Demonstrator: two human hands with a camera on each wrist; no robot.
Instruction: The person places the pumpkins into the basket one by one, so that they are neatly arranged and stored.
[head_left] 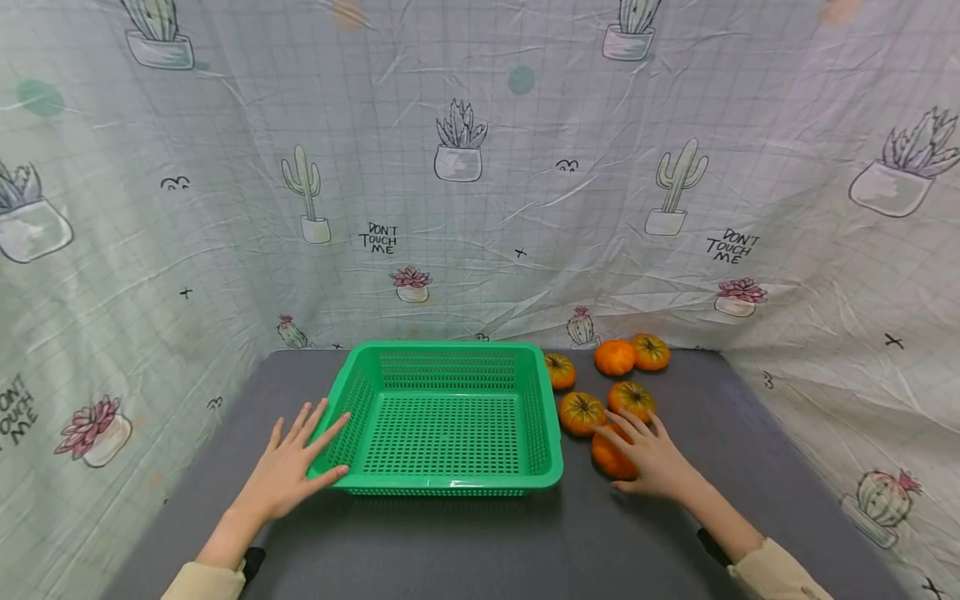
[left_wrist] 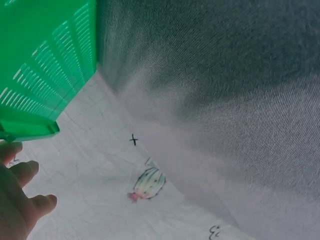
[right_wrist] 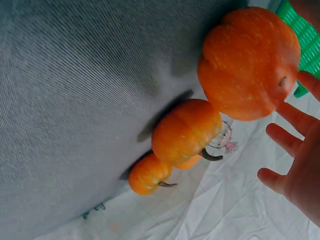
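A green plastic basket (head_left: 450,482) with slotted walls stands on the dark grey table. My left hand (head_left: 281,475) is at its left rim, fingers spread straight and holding nothing; the left wrist view shows its fingertips just by the rim. To the basket's right lie several small orange pumpkins. Over the nearest pumpkin (head_left: 606,458) my right hand (head_left: 660,465) reaches with fingers extended. In the right wrist view those fingertips come up to the big orange pumpkin (right_wrist: 245,65), but I cannot tell whether they touch it.
Other pumpkins sit close by: one right of the basket (head_left: 581,414), one behind my right fingers (head_left: 630,398), and a pair at the back, a plain orange one (head_left: 614,358) beside a striped one (head_left: 651,352). A cactus-print cloth (head_left: 517,208) encloses the table's back and sides.
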